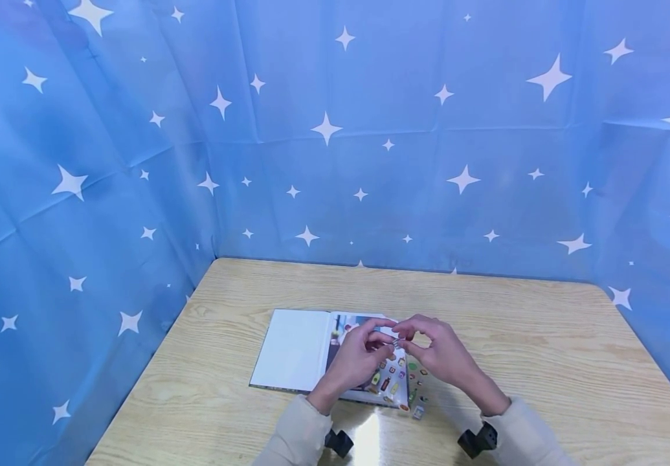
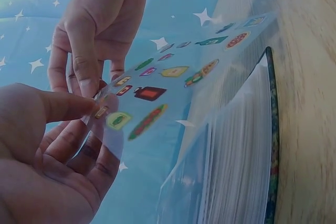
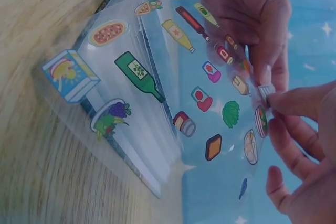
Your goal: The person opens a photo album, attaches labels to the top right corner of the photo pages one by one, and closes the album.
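A clear sheet of food stickers point(image 2: 173, 87) is held up at a tilt over an open album point(image 1: 290, 349). My left hand point(image 2: 58, 150) pinches the sheet's far edge between thumb and fingers. Opposite it, my right hand point(image 3: 310, 135) pinches a small pale striped sticker point(image 3: 265, 94) at that same edge, the fingertips of both hands nearly touching. Whether the sticker is partly off the sheet cannot be told. Bottles, a green leafy vegetable point(image 3: 231, 114), toast point(image 3: 213, 147) and a milk carton point(image 3: 71, 76) are among the printed stickers.
The album's white inside cover lies flat to the left, and its thick stack of pages point(image 2: 236, 156) is under the sheet. Wood-grain table point(image 1: 544, 343) surrounds it. A blue star-patterned curtain point(image 1: 399, 162) hangs behind and to the sides.
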{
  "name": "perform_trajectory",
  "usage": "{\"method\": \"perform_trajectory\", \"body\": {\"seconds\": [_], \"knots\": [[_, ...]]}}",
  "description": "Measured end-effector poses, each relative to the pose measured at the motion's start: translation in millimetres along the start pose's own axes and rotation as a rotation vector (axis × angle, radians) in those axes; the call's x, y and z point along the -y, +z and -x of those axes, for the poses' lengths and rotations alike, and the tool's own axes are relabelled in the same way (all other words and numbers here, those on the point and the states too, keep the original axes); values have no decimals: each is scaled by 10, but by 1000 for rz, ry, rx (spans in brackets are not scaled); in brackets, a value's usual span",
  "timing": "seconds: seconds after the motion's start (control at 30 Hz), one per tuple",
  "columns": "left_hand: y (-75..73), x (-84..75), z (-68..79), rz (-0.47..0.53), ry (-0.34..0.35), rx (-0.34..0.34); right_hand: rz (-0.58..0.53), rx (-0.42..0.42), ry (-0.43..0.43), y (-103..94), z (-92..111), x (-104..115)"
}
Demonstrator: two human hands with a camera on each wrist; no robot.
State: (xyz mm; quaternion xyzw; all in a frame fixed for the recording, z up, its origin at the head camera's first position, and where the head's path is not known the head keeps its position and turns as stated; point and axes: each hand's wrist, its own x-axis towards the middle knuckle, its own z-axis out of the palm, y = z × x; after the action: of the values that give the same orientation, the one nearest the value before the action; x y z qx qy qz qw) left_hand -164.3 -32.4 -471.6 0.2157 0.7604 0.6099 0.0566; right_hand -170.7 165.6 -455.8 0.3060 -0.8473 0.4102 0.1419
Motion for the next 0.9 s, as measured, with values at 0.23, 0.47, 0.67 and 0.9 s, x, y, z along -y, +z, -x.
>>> {"method": "perform_trajectory", "body": {"seconds": [0.23, 0.47, 0.67, 0.9], "knots": [[-3, 6, 2, -10, 12, -5, -31, 15, 24, 10, 1, -7], [-3, 18, -4, -8, -2, -20, -49, 14, 20, 20, -3, 1], [2, 25, -10, 6, -32, -29, -43, 19, 27, 19, -4, 3], [-1, 13, -8, 15, -49, -36, -50, 22, 16, 21, 2, -11]]}}
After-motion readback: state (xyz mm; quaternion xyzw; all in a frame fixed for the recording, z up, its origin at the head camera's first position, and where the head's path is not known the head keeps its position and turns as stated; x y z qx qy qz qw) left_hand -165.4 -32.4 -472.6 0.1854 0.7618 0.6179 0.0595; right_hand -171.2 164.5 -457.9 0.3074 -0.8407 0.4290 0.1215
